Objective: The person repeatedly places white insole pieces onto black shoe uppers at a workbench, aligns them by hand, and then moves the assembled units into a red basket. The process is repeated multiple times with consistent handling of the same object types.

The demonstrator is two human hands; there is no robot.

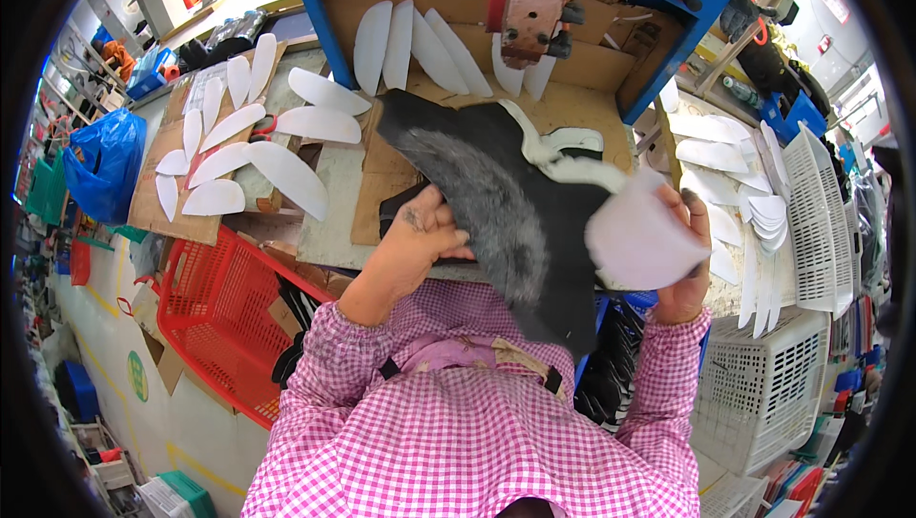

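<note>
A black sheet piece (572,241) with a fuzzy grey patch lies slanted in front of me, its lower end hanging over the bench edge. My left hand (415,241) is closed on its left edge, the fingertips partly behind it. My right hand (689,260) grips a thin white curved piece (644,237), raised over the right side of the black piece and blurred by motion. Just beyond, curved white strips (577,170) rest against the black piece; I cannot tell whether they are joined. Above stands a blue press frame (320,17) with a metal press head (534,17).
Several white curved pieces (286,179) are laid out at the left, with others (711,127) at the right. A red basket (224,327) stands below left, near a blue plastic bag (105,163). White baskets (763,375) stand at the right.
</note>
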